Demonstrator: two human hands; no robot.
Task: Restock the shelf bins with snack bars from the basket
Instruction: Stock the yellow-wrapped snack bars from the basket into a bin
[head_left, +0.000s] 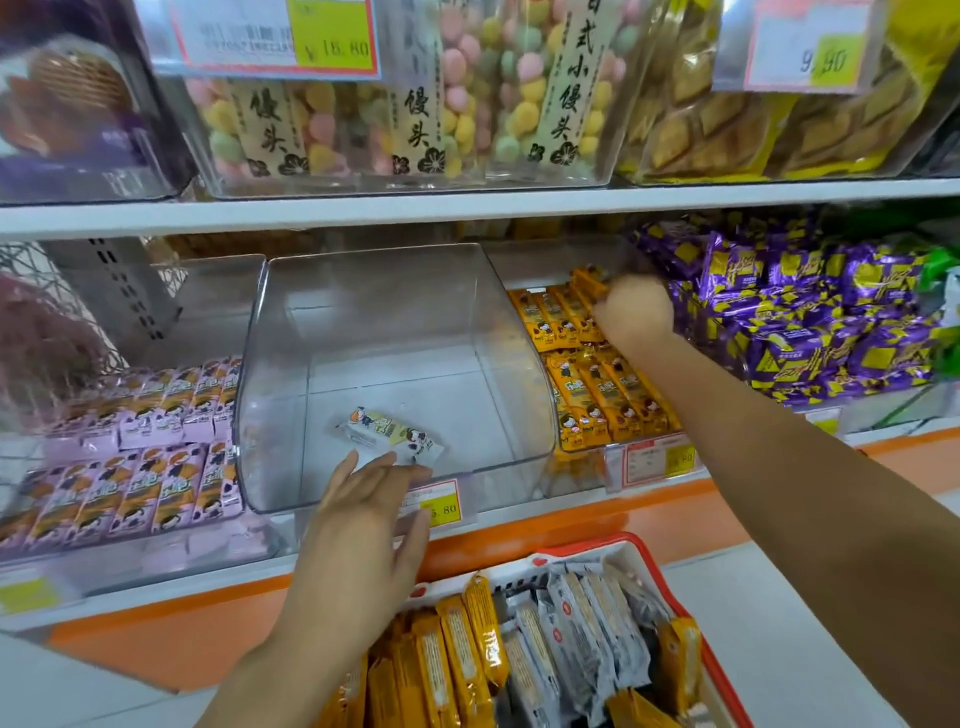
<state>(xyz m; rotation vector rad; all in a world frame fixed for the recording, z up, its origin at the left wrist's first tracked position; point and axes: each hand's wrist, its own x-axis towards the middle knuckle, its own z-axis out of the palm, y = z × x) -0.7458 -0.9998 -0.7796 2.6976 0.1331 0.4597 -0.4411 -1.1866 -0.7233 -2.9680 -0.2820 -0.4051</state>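
Note:
A red-rimmed basket (691, 613) at the bottom holds several orange and white-grey snack bars (467, 654). The clear middle bin (291, 364) holds one white snack bar (389, 434). My left hand (363, 519) hovers flat, fingers straight, at that bin's front lip just below the white bar. My right hand (631, 312) reaches into the bin to the right, which is packed with rows of orange bars (597, 395), and its curled fingers grip an orange bar (589, 280) at the back.
A bin of pink bars (140, 467) sits left of the middle bin. Purple-and-yellow packets (810, 322) fill the right. Price tags (441, 501) hang on the orange shelf edge. An upper shelf (467, 208) carries clear boxes of coloured puffs and biscuits.

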